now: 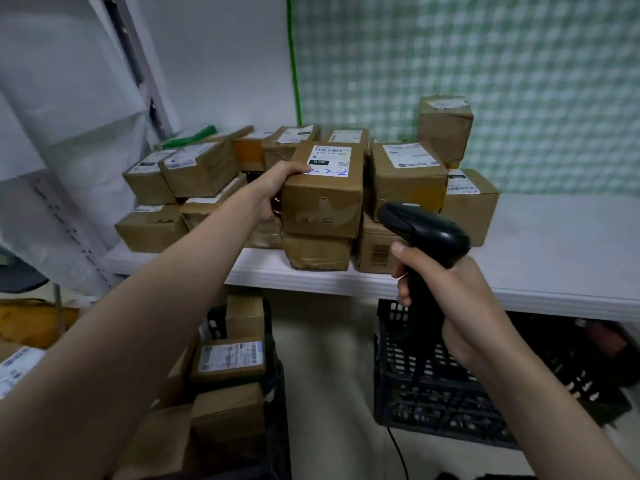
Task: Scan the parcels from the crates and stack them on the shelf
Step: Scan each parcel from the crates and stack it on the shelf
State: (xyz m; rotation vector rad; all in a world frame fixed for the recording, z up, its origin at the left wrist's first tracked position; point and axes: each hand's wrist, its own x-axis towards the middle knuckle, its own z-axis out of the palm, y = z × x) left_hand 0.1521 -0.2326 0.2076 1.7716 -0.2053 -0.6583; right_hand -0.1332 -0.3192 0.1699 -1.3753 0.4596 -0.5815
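The labelled cardboard parcel (pixel 323 188) sits atop a lower parcel (pixel 317 251) at the front edge of the white shelf (pixel 554 244), amid the stack of parcels (pixel 408 178). Blue handwriting crosses its white shipping label (pixel 330 161). The left hand (pixel 277 192) grips its left side at nine o'clock, fingers curled over the top edge. At four o'clock from the parcel, the right hand (pixel 446 299) is wrapped tight round the handle of a black barcode scanner (pixel 426 237), whose head points towards the boxes. Below the shelf, at six o'clock, a black crate (pixel 433 403) stands on the floor; at seven o'clock another crate (pixel 277 393) holds more parcels (pixel 228 358).
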